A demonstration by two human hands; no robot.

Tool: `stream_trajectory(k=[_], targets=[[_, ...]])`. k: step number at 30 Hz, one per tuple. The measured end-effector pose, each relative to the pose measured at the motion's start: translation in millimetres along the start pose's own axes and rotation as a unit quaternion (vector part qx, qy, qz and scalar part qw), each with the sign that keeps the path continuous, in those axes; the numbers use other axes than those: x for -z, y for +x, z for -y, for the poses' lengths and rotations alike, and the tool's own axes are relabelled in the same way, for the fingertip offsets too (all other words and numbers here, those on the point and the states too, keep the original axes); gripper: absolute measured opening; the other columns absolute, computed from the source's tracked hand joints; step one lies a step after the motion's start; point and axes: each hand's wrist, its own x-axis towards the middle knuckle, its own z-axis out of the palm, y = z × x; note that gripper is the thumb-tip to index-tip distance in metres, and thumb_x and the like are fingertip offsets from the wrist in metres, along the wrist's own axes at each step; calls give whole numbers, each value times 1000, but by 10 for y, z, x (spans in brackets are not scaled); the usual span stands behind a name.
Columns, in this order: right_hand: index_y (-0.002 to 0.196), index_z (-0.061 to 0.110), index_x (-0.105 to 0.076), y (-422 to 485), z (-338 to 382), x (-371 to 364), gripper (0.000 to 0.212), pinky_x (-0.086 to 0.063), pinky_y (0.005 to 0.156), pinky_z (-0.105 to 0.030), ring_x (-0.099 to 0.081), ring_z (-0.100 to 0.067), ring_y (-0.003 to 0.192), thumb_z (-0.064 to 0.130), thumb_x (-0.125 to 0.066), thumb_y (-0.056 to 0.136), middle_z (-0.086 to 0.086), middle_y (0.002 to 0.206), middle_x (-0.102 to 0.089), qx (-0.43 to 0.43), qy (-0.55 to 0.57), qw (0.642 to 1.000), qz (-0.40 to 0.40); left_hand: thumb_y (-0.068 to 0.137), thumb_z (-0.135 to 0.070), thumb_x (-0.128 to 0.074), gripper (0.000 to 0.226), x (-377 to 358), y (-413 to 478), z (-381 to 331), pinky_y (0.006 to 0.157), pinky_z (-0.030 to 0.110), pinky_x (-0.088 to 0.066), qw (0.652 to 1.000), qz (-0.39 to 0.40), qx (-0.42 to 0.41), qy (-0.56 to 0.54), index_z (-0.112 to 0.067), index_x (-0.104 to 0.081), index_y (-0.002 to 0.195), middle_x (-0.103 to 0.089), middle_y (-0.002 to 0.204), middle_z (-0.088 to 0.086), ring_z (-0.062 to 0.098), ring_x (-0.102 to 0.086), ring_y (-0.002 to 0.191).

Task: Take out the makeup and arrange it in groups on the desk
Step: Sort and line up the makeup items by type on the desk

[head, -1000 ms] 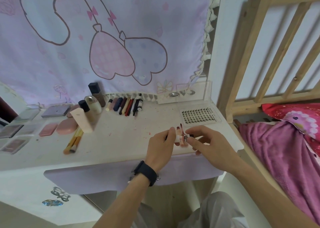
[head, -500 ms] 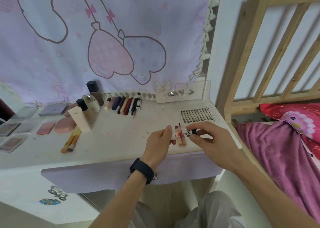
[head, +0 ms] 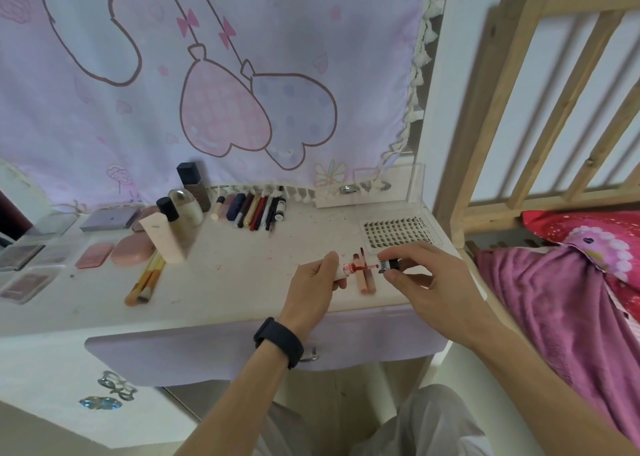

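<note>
The gloss tube (head: 347, 269) lies level in the air just above the desk's (head: 242, 275) front right part, its neck pointing right. The left hand (head: 311, 284) curls its fingers round the tube's body, while the right hand (head: 427, 277) pinches the black cap (head: 388, 265) between thumb and forefinger. A red wand shows in the gap between cap and neck, so the tube is open. Holding it sideways with both hands likely keeps the wand in line with the neck; whether the cap is going on or coming off cannot be told. Right under the hands two lip sticks (head: 366, 279) lie side by side, probably the group this tube belongs to, which would explain working here. Just behind sits a lash tray (head: 398, 230). Farther back, pencils (head: 256, 210) lie in a row along the curtain (head: 207, 75), bottles (head: 183, 206) stand left of them, brushes (head: 145, 279) lie in front, and pink compacts (head: 131, 251) and palettes (head: 27, 258) fill the left end. Most sorting looks done.
</note>
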Motion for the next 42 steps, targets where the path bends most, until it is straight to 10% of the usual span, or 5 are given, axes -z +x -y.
stream_trajectory(k=[7,14,20,34,42], targets=[[110,25,-74,-19,-79,-20,32,-57,86,-18,-67,-10,100,1,-74,88,20,109,-65,83,-41,995,-28,101,-47,-42,57,27,19,2,53,27,-31,1000,-8,6,-14,-29,-59,49,-46,56,-6,7,-34,45],[105,40,-74,-33,-190,-7,34,-56,81,-17,-69,-12,98,10,-76,88,12,109,-73,-38,122,988,-82,103,-51,-40,56,45,31,-40,43,20,-28,994,-20,38,-98,-24,-64,61,-43,52,-12,6,-33,43],[101,15,-77,-51,-457,-81,21,-60,82,-28,-74,-31,102,1,-73,87,-18,108,-75,-223,438,865,-101,101,-35,-55,29,65,121,-49,46,22,-33,959,81,60,-266,-12,-75,100,-56,74,-4,11,-41,52],[103,38,-63,197,-821,64,16,-47,71,-9,-66,9,93,32,-73,92,31,97,-71,-209,76,968,-115,106,-37,-41,21,-356,626,-326,69,13,-48,991,69,-83,81,-17,-47,112,-69,110,-8,12,-64,94],[105,41,-62,309,-867,-69,17,-39,75,-14,-57,4,90,40,-71,90,26,100,-65,-175,-73,977,-98,96,-51,-56,6,-508,790,-188,98,42,-42,968,-4,-143,205,-46,-55,92,-63,92,-20,10,-50,104]])
